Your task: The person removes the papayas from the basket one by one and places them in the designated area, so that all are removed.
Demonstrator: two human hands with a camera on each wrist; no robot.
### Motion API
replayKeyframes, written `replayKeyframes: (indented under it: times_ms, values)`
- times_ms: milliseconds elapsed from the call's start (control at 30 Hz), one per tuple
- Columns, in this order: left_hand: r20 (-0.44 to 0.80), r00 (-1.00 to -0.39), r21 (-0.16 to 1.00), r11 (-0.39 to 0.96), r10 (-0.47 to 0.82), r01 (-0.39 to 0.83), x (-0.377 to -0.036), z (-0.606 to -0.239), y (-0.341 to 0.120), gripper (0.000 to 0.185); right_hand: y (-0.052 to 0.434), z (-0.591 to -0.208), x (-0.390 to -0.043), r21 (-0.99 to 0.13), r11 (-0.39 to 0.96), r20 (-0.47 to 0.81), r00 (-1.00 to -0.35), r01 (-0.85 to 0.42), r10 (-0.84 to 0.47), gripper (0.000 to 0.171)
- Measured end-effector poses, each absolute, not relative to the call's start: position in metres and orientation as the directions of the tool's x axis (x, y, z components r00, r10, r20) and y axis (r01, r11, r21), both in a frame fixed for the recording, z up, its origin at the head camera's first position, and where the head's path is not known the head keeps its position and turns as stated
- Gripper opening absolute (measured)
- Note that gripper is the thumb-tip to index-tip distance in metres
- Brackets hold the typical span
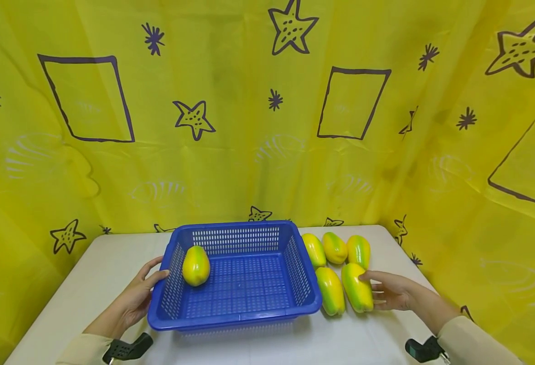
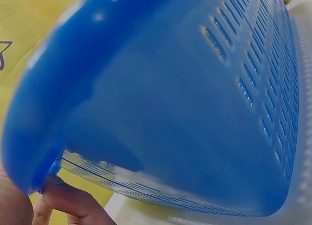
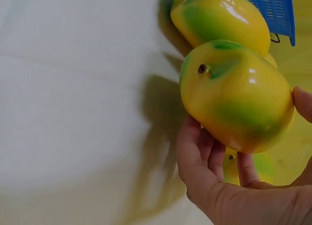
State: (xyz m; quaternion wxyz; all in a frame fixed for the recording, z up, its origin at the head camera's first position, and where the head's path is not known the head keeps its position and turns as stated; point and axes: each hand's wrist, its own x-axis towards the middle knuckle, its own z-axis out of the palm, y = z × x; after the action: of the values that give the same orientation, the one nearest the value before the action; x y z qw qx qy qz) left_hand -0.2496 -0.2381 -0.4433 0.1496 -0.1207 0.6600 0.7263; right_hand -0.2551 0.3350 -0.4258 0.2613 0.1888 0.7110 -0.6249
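Observation:
A blue plastic basket with slotted walls stands on the table, and one yellow-green papaya lies inside at its left end. My left hand grips the basket's left rim, thumb on top and fingers beneath. In the left wrist view the basket's wall fills most of the picture, with part of the hand at the lower left. Right of the basket, my right hand holds a papaya, thumb on one side and fingers on the other. The right wrist view shows this papaya with its stem end towards the camera.
Several more papayas lie close together by the basket's right side, among them a front one beside the held papaya and a back one. The white table is backed by a yellow patterned curtain, which also runs along both sides.

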Motion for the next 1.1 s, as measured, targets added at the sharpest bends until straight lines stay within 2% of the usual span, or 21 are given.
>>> replayKeyframes:
  times_ms: [400,800,967,1100]
  values:
    - [-0.356,-0.932,0.929,-0.086,0.064,-0.36,-0.249,-0.444,-0.238,0.079,0.333,-0.438,-0.258,-0.797,0.219,-0.583,-0.811,0.563,-0.038,0.084]
    - [-0.361,-0.93,0.925,-0.104,0.066,-0.366,-0.249,-0.445,-0.239,0.079,0.331,-0.437,-0.258,-0.79,0.222,-0.592,-0.806,0.572,-0.031,0.082]
    - [-0.362,-0.93,0.924,-0.104,0.07,-0.367,-0.249,-0.446,-0.24,0.079,0.335,-0.429,-0.256,-0.787,0.239,-0.594,-0.803,0.569,-0.043,0.072]
    - [-0.362,-0.929,0.924,-0.102,0.074,-0.368,-0.25,-0.446,-0.239,0.079,0.345,-0.41,-0.256,-0.777,0.305,-0.59,-0.806,0.551,-0.046,0.064]
